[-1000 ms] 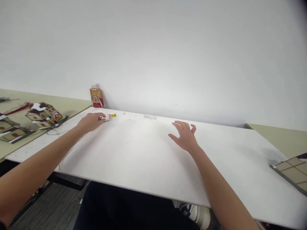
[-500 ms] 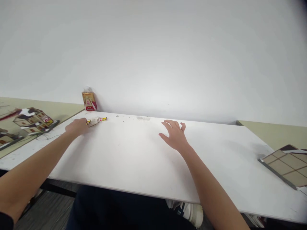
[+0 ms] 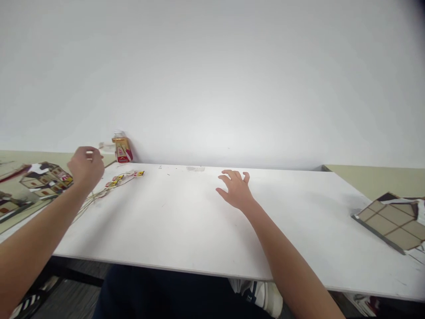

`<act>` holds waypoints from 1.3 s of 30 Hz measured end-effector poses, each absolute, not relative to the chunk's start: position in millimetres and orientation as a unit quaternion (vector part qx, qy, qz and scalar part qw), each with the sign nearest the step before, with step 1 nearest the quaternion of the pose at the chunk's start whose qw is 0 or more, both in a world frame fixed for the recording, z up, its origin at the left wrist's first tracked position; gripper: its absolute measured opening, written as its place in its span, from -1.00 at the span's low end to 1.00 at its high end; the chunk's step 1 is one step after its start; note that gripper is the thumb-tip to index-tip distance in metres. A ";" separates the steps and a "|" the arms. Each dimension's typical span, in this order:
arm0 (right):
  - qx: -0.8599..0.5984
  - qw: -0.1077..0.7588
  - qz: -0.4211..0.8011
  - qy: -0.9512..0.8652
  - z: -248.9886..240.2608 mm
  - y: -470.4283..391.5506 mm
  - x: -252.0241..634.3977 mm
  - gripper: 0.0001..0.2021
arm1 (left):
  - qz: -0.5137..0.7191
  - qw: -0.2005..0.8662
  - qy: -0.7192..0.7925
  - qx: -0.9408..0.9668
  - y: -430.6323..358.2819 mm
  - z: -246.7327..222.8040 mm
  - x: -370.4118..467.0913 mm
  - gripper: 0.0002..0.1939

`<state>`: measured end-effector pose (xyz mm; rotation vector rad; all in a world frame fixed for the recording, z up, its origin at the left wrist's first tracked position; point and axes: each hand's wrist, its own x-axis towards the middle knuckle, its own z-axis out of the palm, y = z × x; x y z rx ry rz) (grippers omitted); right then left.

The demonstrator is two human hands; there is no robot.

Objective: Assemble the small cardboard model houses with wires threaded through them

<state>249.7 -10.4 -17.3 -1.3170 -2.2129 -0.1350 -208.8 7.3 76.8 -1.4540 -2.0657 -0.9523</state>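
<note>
My left hand (image 3: 86, 167) is raised over the left end of the white table (image 3: 186, 221), its fingers curled together. A blurred, whitish strip (image 3: 106, 146) shows just beyond the fingertips, and I cannot make out what it is. Below and to the right of that hand lie several small yellow, red and white pieces (image 3: 116, 179) with thin pale wires (image 3: 89, 200) running toward the near left. My right hand (image 3: 236, 189) hovers over the middle of the table, fingers spread and bent, holding nothing.
A bottle with a red and tan label (image 3: 122, 149) stands at the back left against the wall (image 3: 232, 79). Model houses (image 3: 46, 179) sit on the left side table. Another model (image 3: 393, 220) stands at the right. My legs (image 3: 172, 292) are under the table's front edge.
My left hand has lifted and moved left, away from the yellow and red pieces, which now show more fully with their wires. The right hand has stayed spread in nearly the same place.
</note>
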 end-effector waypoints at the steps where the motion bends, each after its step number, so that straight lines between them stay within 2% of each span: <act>1: -0.490 0.281 -0.047 -0.824 -18.1 -9.8 249.8 -0.72 | -0.402 0.244 -0.729 -0.498 6.1 80.7 -197.8 -0.58; 4: -0.491 0.289 -0.014 -0.822 -19.0 -8.9 250.1 -0.74 | -0.438 0.277 -0.646 -0.560 -0.3 87.0 -154.3 -0.59; 8: -0.494 0.313 0.097 -0.805 -14.0 -9.9 249.0 -0.80 | -0.358 0.264 -0.513 -0.734 -1.9 76.7 -91.5 -0.70; 12: -0.471 0.386 0.208 -0.766 -8.2 -8.0 244.8 -0.79 | -0.299 0.266 -0.381 -0.834 10.2 47.3 -34.0 -0.79; 16: -0.433 0.458 0.356 -0.690 -8.0 -0.4 240.3 -0.73 | -0.263 0.295 -0.277 -0.876 12.1 15.6 12.2 -0.69; 19: -0.409 0.476 0.474 -0.618 -6.6 1.9 239.1 -0.72 | -0.258 0.301 -0.217 -0.892 2.5 -1.6 26.5 -0.64; 23: -0.366 0.487 0.559 -0.563 0.4 -2.6 240.8 -0.72 | -0.255 0.270 -0.207 -0.905 -7.1 -15.4 24.6 -0.66; 28: -0.361 0.516 0.607 -0.484 2.5 0.1 246.6 -0.67 | -0.257 0.236 -0.215 -0.912 -5.8 -25.5 22.9 -0.70; 34: -0.386 0.587 0.577 -0.417 -0.8 15.7 262.0 -0.62 | -0.283 0.207 -0.180 -0.919 -3.7 -31.5 24.1 -0.75; 39: -0.395 0.644 0.536 -0.378 3.0 22.2 277.3 -0.63 | -0.289 0.194 -0.188 -0.918 0.2 -29.9 19.1 -0.55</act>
